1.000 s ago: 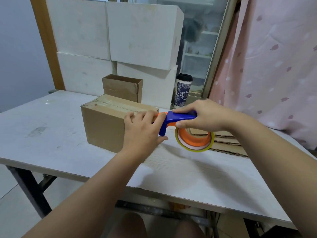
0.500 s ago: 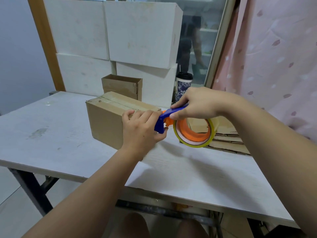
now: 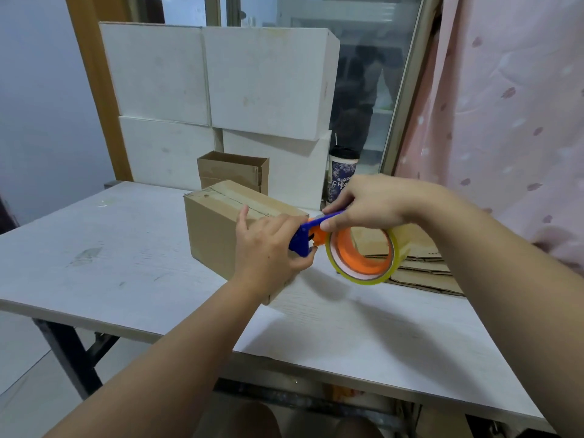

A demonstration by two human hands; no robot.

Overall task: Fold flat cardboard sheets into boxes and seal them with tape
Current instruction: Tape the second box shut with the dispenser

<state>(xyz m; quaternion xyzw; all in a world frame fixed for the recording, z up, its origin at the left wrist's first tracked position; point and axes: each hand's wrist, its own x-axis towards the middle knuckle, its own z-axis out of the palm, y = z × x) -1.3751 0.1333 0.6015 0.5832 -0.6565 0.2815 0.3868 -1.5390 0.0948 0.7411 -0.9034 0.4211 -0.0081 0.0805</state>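
On the white table [image 3: 94,263], the left hand [image 3: 268,248] curls over the near end of the closed brown box [image 3: 215,235]. The right hand [image 3: 369,203] grips the tape dispenser [image 3: 360,251] just beside it. The roll partly hides the flat cardboard sheets [image 3: 423,273]. Behind stand an open small box [image 3: 234,167], a lidded cup [image 3: 343,175] and stacked white boxes [image 3: 268,80].

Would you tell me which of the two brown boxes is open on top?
The smaller box at the back; the near box is taped shut.
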